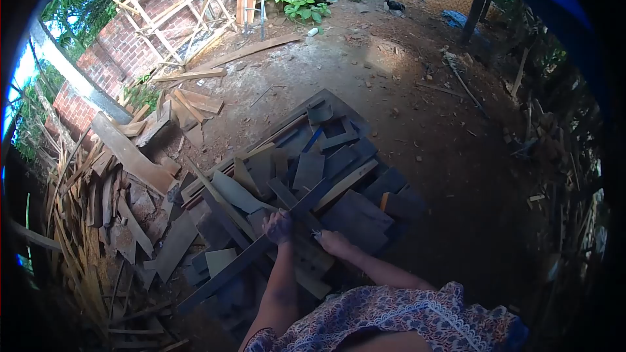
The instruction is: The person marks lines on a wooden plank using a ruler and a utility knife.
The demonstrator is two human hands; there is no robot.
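Note:
A long dark board (229, 271) lies slantwise across a pile of wood scraps in front of me. My left hand (278, 227) is closed on this board near its middle, fingers wrapped over its edge. Just to the right, my right hand (334, 244) is closed round a small tool with a shiny metal tip (317, 234); its kind I cannot tell. The tip points toward the board, close beside it. Under and around both hands lie several offcuts, including a pale curved piece (236, 191) and a wide dark panel (357, 220).
Loose planks (134, 156) and splintered strips heap up on the left. Behind them, a wooden frame (173, 13) leans at a brick wall (107, 58). A dark post (480, 3) stands at the back right, and bare dirt (417, 117) stretches beyond the pile.

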